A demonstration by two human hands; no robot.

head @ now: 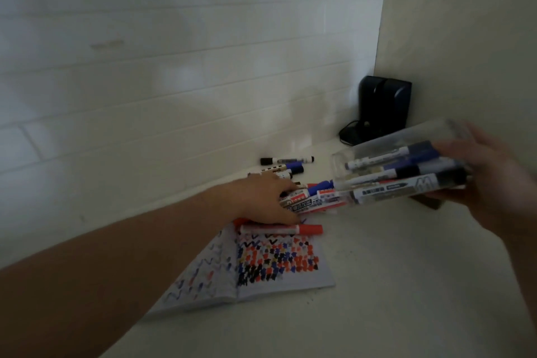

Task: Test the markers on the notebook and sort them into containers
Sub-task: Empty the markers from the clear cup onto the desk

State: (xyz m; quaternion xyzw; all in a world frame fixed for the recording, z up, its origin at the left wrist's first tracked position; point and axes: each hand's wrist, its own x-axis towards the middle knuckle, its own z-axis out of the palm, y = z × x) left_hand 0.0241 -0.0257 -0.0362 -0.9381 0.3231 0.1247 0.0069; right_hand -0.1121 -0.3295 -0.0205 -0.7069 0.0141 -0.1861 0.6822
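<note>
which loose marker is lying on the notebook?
The red-capped marker, lying across the top edge of the notebook, just below the left hand. The other loose markers lie on the table beyond the notebook.
</note>
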